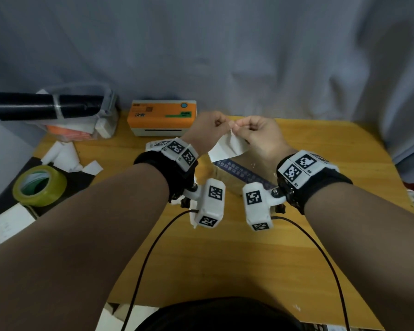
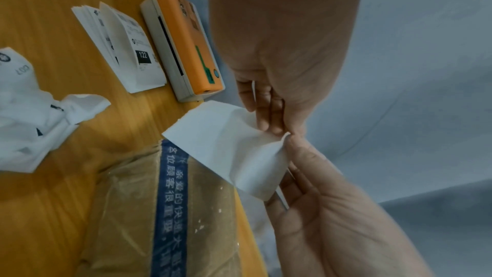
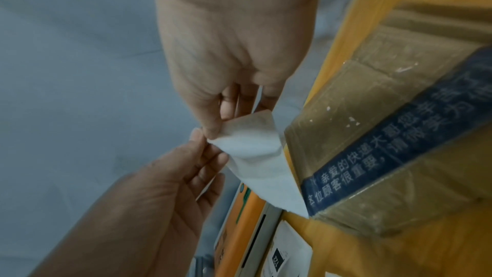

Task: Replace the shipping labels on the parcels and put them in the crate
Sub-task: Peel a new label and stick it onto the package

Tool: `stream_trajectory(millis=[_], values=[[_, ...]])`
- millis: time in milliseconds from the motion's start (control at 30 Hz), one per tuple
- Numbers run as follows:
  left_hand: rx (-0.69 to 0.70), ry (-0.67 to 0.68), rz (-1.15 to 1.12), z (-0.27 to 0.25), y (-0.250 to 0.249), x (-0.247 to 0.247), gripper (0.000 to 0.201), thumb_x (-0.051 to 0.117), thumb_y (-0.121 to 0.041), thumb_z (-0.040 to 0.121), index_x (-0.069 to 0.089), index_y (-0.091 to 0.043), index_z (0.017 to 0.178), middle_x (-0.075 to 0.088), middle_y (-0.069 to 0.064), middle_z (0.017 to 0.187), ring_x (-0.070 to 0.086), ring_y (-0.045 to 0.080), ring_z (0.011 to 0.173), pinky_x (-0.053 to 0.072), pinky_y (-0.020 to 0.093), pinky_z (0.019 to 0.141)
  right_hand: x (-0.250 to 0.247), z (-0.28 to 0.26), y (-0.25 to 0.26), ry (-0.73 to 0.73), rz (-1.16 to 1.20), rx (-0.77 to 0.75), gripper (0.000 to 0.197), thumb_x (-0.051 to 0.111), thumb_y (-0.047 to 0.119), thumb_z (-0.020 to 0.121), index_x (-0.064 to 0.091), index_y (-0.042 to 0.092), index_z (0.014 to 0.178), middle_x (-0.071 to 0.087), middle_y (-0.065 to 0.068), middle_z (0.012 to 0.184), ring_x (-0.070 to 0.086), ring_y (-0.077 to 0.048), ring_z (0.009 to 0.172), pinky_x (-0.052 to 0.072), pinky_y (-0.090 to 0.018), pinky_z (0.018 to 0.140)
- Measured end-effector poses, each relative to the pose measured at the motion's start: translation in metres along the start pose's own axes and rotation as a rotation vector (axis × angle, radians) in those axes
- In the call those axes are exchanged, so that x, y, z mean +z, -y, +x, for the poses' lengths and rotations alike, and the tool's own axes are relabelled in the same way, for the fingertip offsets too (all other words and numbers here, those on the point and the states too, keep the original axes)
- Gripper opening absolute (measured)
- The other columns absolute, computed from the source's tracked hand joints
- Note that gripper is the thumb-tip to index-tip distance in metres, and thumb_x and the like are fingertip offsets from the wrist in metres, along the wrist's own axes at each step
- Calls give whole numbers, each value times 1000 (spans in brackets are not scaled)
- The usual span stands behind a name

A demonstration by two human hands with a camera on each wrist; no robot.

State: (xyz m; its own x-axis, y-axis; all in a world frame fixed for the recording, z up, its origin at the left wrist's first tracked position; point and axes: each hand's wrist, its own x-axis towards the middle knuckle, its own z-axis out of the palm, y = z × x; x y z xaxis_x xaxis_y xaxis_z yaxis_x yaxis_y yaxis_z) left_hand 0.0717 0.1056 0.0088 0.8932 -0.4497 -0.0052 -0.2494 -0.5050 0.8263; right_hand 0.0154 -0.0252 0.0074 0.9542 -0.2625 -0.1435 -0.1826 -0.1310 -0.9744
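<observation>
- Sitting at the table's [image 1: 320, 235] far left, a crate-like bin [image 1: 105, 101] shows no parcel inside, so I judge the task early.
- Pinching one corner of the blank label [image 1: 227, 146], the left hand [image 1: 208, 130] holds it above the table.
- Hanging from that corner, the label's long axis slants down toward the parcel [image 1: 239, 173], just under it.
- Pinching the same corner, the right hand [image 1: 261, 134] seems to be separating the backing; sticking and crating remain.
</observation>
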Motion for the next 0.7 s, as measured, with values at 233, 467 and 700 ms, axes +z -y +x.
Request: stream_trajectory(millis=[233,467,700], values=[[33,36,60,-1,-1,-1,16,55,-18,92,64,-4,95,49,-12,63,42,0,53,32,9,51,-7,-3,5,30,-8,8,3,72,16,82,69,14,82,70,-8,87,64,-15,81,54,-28,83],[49,49,71,-3,0,2,17,53,-21,95,61,-6,97,48,-11,67,43,1,60,34,13,58,-8,-2,4,-2,-96,-4,11,65,16,88,68,19,78,68,2,80,61,-7,74,50,-18,72],[-11,69,9,-8,-1,-3,22,46,-23,98,57,-4,98,48,-3,70,39,6,58,35,19,58,-2,-1,7,-77,-15,57,17,52,15,96,61,15,81,60,-14,84,54,-23,75,49,-30,66]])
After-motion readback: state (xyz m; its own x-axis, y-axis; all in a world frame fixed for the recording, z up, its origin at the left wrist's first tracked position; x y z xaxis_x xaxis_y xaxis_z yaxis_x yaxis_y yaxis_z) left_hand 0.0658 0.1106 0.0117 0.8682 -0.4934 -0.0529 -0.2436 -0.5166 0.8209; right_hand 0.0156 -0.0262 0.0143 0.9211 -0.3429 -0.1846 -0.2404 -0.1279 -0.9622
